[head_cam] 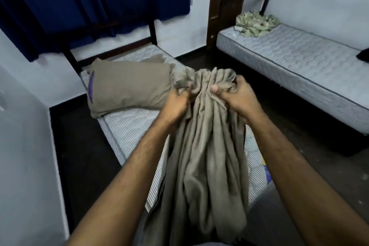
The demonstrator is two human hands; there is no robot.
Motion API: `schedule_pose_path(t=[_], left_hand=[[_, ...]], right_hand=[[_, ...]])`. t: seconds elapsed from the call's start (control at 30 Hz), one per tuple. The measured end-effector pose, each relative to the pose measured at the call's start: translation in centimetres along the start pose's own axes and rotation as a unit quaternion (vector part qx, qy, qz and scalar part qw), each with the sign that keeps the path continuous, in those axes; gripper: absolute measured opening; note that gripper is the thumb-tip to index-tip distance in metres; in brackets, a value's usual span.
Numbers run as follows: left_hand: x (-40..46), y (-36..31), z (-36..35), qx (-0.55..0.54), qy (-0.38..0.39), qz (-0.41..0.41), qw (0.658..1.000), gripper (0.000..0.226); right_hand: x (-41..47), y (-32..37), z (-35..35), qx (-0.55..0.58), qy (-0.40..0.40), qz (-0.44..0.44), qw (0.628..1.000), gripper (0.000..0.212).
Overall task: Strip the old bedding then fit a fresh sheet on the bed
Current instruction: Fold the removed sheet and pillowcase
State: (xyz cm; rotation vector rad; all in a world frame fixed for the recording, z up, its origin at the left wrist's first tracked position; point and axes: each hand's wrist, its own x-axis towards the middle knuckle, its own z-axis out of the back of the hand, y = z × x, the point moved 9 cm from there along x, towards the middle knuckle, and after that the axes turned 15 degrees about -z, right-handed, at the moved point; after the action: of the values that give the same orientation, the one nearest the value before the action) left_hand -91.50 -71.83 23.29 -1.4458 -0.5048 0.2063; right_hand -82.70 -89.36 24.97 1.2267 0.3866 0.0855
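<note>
I hold the old sheet [201, 146] bunched in front of me, above the near half of the striped mattress [127, 132]. The sheet is a plain grey-brown cloth, matte, with no visible print. It is gathered into many long vertical folds that hang from my grip toward the lower edge of the view, where the loose end falls out of sight. The upper end forms a crumpled crest just above my knuckles. My left hand [175, 104] grips the gathered cloth on its left side, fingers curled into the folds. My right hand [237, 94] grips it on the right side, thumb pressed over the top of the bunch and fingers wrapped behind it. Both hands sit close together, with cloth between them. A pillow [127, 88] in a cover of the same grey-brown colour lies on the far end of the mattress, just beside the crest of the sheet; a purple strip shows at its left end. Dark blue curtains [99, 2] hang behind the bed frame. A second bed [289, 60] stands to the right, well apart, with a crumpled green patterned cloth [255, 24] at its far end.
</note>
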Motion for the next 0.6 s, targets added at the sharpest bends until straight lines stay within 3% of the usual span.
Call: schedule_pose_path(t=[0.03, 0.1, 0.23, 0.37, 0.43, 0.5, 0.6], left_hand=[[1.2, 2.6, 1.2, -0.005, -0.059, 0.025, 0.998, 0.018], [3.1, 7.7, 3.3, -0.019, -0.139, 0.054, 0.989, 0.020], [3.2, 11.6, 2.1, -0.021, -0.191, 0.079, 0.978, 0.014], [2.4, 14.5, -2.0, -0.024, -0.205, 0.120, 0.971, 0.019], [2.0, 15.5, -3.1, -0.027, -0.213, 0.129, 0.968, 0.017], [1.8, 15.7, -3.4, -0.036, -0.228, 0.131, 0.964, 0.012], [1.7, 16.1, -3.1, -0.019, -0.249, 0.130, 0.959, 0.008]], right_hand=[[2.4, -2.0, 2.3, -0.104, -0.066, -0.016, 0.992, 0.085], [6.7, -5.9, 6.4, -0.202, -0.101, -0.056, 0.973, 0.076], [13.0, -12.9, 11.0, -0.269, -0.085, -0.114, 0.953, 0.035], [16.2, -17.5, 10.8, -0.295, -0.043, -0.103, 0.949, 0.019], [17.4, -19.4, 11.1, -0.309, -0.029, -0.108, 0.944, 0.024], [18.8, -21.4, 12.0, -0.358, -0.027, -0.117, 0.926, 0.045], [20.1, -24.2, 13.1, -0.485, 0.017, -0.162, 0.859, 0.062]])
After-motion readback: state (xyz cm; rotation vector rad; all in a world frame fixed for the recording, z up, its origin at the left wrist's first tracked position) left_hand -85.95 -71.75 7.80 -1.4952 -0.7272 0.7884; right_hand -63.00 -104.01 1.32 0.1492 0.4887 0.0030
